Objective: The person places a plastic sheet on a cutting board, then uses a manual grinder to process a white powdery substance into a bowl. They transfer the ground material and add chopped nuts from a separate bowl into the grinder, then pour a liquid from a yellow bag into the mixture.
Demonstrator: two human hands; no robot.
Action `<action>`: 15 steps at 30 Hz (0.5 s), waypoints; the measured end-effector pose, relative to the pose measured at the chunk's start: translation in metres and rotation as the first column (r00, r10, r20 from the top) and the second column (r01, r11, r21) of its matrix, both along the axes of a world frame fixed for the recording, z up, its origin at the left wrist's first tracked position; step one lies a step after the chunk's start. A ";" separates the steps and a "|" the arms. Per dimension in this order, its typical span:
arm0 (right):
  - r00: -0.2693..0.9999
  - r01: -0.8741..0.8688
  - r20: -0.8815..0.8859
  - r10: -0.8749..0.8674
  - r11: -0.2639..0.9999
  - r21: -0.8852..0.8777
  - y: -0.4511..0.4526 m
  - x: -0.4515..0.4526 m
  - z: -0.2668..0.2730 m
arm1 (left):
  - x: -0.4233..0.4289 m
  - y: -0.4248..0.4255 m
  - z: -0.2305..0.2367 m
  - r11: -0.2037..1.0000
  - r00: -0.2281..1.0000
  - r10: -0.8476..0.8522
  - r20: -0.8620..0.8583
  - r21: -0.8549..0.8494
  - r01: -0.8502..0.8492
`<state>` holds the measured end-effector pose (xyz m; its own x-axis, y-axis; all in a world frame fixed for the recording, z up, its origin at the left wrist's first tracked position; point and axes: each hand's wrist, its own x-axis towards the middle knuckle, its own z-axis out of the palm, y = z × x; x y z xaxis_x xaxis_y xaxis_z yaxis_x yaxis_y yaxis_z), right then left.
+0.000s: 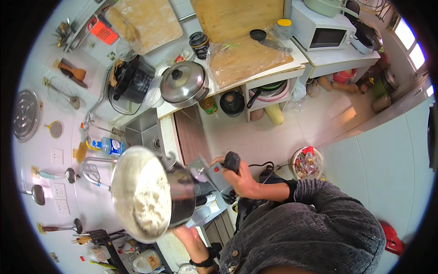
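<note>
A deep metal pot (183,197) with a wide shiny rim stands tilted, its mouth towards the wall. White flour-like powder (152,202), partly in clumps, lies inside it. Behind the pot is a grey metal appliance (219,176) with a red button and a black knob. My right hand (243,179) is closed round the black knob (232,161). My left hand (187,236), below a wrist with a dark band, is against the pot's lower side; its fingers are partly hidden by the pot.
A steel sink (142,128) and a soap bottle (113,146) lie beyond the pot. A lidded steel pot (186,82) stands on the counter near a wooden board (246,65). A waste bin (308,164) is on the floor, near a black cord (261,165). Ladles hang on the tiled wall.
</note>
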<state>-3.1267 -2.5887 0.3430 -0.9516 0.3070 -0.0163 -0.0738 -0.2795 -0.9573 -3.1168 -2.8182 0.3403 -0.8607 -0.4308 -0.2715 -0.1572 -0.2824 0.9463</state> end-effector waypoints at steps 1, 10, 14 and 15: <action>0.997 0.055 0.063 -0.053 0.998 -0.032 0.018 -0.001 0.000 | -0.016 0.016 -0.003 0.997 1.000 -0.012 0.018 0.079 0.010; 0.937 0.261 0.281 -0.206 0.949 -0.175 0.135 -0.056 -0.031 | -0.138 0.148 -0.017 0.917 0.912 -0.398 0.102 0.016 0.398; 0.894 0.350 0.365 -0.260 0.913 -0.208 0.164 -0.097 -0.058 | -0.198 0.191 -0.032 0.861 0.863 -0.505 0.029 0.082 0.501; 0.879 0.396 0.377 -0.291 0.887 -0.238 0.169 -0.110 -0.065 | -0.215 0.202 -0.034 0.848 0.847 -0.529 0.051 0.071 0.525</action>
<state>-3.2366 -2.4196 0.2779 -0.7109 0.5431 -0.4469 0.0786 -0.5701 -0.8178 -3.3317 -2.6162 0.3067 -0.9334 0.0993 -0.3447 -0.3578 -0.1883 0.9146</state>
